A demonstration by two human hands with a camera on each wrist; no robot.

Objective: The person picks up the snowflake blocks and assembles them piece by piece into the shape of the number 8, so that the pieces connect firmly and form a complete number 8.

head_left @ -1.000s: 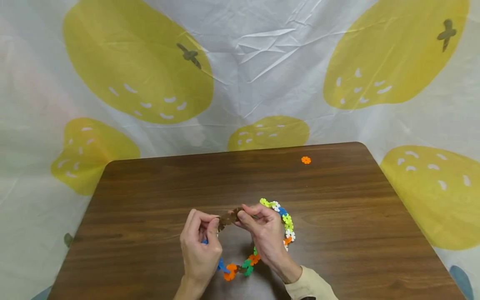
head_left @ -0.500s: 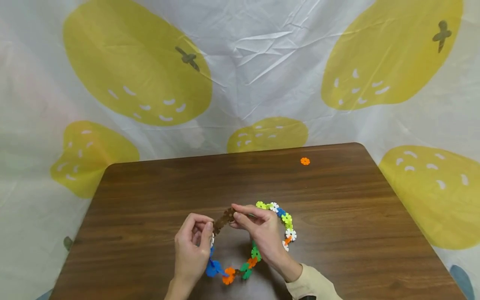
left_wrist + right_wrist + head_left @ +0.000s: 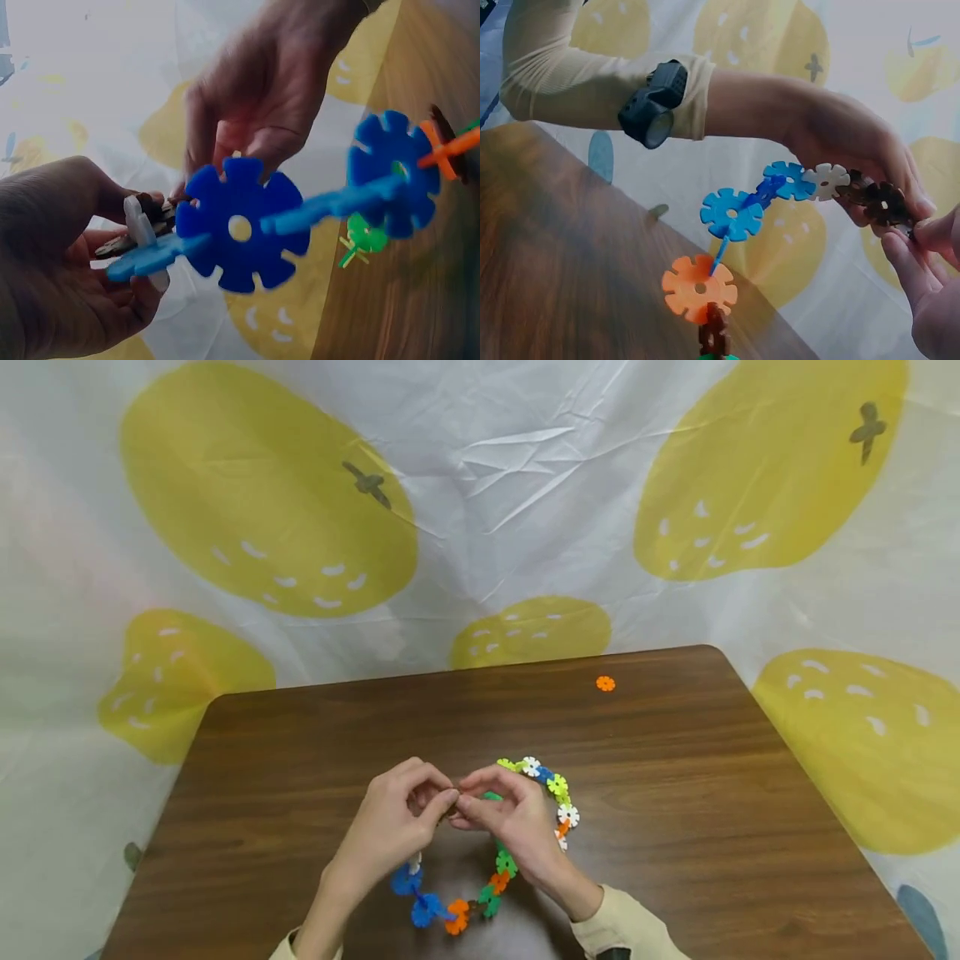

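Note:
Slotted plastic snowflake discs link into a long chain (image 3: 425, 911) of blue, orange, green, white and yellow-green pieces. Brown discs (image 3: 885, 204) make up the stretch at my fingertips, beside a white disc (image 3: 827, 182). My left hand (image 3: 397, 818) pinches the brown discs between thumb and fingers. Facing it, my right hand (image 3: 517, 831) pinches at the same spot, its fingertips almost touching the left ones. What lies between the fingertips is mostly hidden. In the left wrist view, a large blue disc (image 3: 244, 259) hangs in front of both hands.
A loose orange disc (image 3: 605, 683) lies near the far right edge of the brown wooden table (image 3: 300, 743). The chain's far part, with a white disc (image 3: 568, 815), curves right of my right hand. Behind the table hangs a fruit-print cloth (image 3: 480, 543).
My hands have come together; the left moved up and right toward the right one. The brown stretch, open to view before, is now mostly covered by fingers. The chain shifted slightly left.

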